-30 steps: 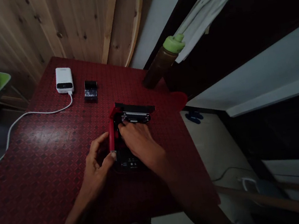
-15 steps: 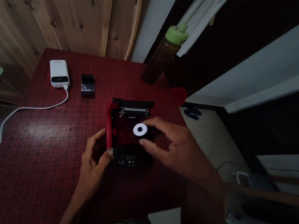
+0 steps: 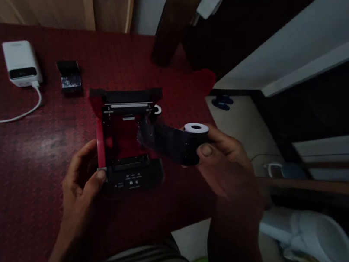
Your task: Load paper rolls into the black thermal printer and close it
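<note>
A red and black printer [image 3: 135,175] stands on the table with its lid raised and its red inside showing. My left hand [image 3: 81,175] grips its left side, the thumb on the front corner and the fingers along the red wall. Off the printer's right side, my right hand [image 3: 225,154] pinches a black ribbon roll [image 3: 190,146] with a white core, end up. From the roll, dark glossy film [image 3: 154,136] stretches back towards a white ring [image 3: 157,109] beside the raised lid. Whether the film is fixed there I cannot tell.
On the red patterned table [image 3: 29,170] lie a white power bank [image 3: 21,62] with a cable and a small black roll with film [image 3: 70,78]. A brown bottle [image 3: 173,17] with a green cap stands at the back. Slippers [image 3: 222,103] lie on the floor at right.
My right hand has come out of the printer with the ribbon roll and moved right, drawing out film. My left hand keeps its hold. The view has shifted right and down.
</note>
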Available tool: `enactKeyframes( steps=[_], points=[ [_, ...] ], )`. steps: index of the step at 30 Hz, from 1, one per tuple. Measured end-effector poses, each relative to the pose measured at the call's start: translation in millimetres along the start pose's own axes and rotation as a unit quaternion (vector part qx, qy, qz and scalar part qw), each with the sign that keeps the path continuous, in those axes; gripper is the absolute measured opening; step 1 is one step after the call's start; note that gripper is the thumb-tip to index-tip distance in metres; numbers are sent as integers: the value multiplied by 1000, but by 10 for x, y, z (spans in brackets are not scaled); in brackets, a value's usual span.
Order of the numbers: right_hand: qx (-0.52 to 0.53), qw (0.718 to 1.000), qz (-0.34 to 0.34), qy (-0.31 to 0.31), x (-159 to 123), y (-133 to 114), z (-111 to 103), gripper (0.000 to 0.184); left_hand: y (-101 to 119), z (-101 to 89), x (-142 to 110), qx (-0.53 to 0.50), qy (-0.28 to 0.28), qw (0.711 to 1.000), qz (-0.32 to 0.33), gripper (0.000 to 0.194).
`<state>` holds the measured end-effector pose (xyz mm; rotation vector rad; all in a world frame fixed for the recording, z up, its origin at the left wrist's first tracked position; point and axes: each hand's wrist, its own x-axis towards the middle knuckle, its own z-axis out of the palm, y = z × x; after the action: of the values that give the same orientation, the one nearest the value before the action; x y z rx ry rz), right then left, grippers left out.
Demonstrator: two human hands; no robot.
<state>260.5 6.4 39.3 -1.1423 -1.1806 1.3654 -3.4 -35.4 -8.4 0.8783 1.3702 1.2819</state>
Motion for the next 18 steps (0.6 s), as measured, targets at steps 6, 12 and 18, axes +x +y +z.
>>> enactKeyframes(
  steps=[6,12,18],
  points=[
    [-36,999,14,11,-24,-108,-181,35,57,11,1,35,25,999,-6,63],
    [-139,987,79,13,-141,-158,-283,49,74,7,-1,68,40,997,-16,61],
    [-176,981,82,-6,-154,-171,-362,40,98,29,-14,71,45,996,-8,60]
  ],
)
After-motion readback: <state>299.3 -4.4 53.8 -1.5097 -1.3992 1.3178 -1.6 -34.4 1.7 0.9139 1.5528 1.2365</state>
